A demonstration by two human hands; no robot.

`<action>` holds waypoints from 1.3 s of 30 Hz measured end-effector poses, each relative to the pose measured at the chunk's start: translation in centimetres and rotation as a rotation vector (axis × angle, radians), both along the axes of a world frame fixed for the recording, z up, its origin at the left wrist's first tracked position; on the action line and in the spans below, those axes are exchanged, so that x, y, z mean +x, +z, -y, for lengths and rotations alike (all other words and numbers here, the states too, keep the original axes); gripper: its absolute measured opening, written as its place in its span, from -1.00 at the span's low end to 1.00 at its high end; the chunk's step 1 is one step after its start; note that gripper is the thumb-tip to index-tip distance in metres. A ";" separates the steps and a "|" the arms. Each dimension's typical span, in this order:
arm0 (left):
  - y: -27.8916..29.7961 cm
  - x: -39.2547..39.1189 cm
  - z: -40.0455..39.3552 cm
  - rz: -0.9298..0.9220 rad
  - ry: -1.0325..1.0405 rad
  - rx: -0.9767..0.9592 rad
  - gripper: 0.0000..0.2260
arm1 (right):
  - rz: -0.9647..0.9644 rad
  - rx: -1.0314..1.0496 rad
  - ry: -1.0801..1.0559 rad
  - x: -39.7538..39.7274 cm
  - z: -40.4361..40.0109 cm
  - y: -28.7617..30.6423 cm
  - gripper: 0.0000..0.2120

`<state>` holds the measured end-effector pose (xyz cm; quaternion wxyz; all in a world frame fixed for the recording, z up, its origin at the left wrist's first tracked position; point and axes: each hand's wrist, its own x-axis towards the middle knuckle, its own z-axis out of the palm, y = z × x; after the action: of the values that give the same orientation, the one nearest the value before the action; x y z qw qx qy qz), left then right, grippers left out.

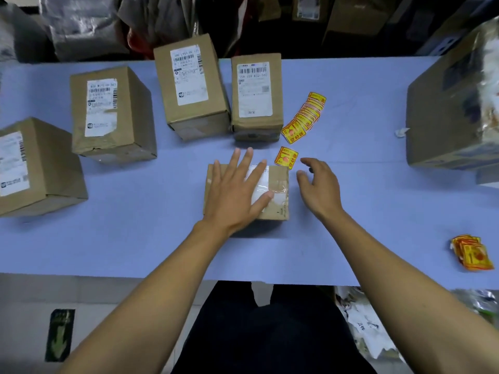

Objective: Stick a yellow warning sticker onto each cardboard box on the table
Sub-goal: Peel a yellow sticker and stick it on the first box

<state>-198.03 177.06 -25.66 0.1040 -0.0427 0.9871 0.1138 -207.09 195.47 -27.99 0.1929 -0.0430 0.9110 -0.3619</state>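
Note:
A small cardboard box (278, 190) sits in the middle of the blue table (162, 238). My left hand (237, 190) lies flat on its top, fingers spread over the white label. My right hand (320, 184) hovers just right of the box, fingers loosely curled and holding nothing. A single yellow warning sticker (286, 157) lies on the table beyond the box's far right corner, close to my right fingertips. A fanned row of yellow stickers (305, 117) lies further back. Several labelled cardboard boxes stand behind and to the left: one (256, 95), another (189, 85), a third (110, 112).
Another labelled box (32, 166) stands at the left edge. A large cardboard box (448, 109) fills the right side. A crumpled pile of yellow sticker pieces (471, 252) lies near the front right edge. Bags and parcels are stacked behind the table.

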 end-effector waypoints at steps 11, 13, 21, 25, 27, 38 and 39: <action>-1.6 -0.2 -0.4 -0.107 0.009 -0.049 -0.40 | -0.029 0.331 0.247 -4.9 3.0 -3.6 -0.49; -1.6 -0.1 -0.3 -0.120 0.014 -0.050 -0.40 | -0.024 0.319 0.218 -5.1 3.2 -4.1 -0.56; -1.4 -0.1 -0.4 -0.095 0.023 -0.043 -0.40 | 0.294 -0.115 -0.236 -5.4 2.1 -3.5 -0.92; -0.9 -0.2 -0.3 -0.031 0.028 -0.007 -0.36 | 0.296 -0.275 -0.385 -4.5 1.1 -1.3 -0.89; -0.4 -0.3 -0.2 0.017 0.023 0.002 -0.33 | 0.271 -0.302 -0.377 -4.0 0.8 -0.4 -0.89; -0.2 -0.2 -0.2 0.054 0.017 -0.008 -0.36 | 0.211 0.008 -0.296 -3.1 1.9 -2.3 -0.84; -0.4 -0.2 -0.3 0.050 0.016 -0.013 -0.36 | 0.211 0.035 -0.292 -3.1 1.9 -2.5 -0.85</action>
<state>-198.22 177.31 -26.02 0.1274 -0.0540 0.9846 0.1070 -210.21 193.54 -30.51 0.2335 0.1315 0.8884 -0.3726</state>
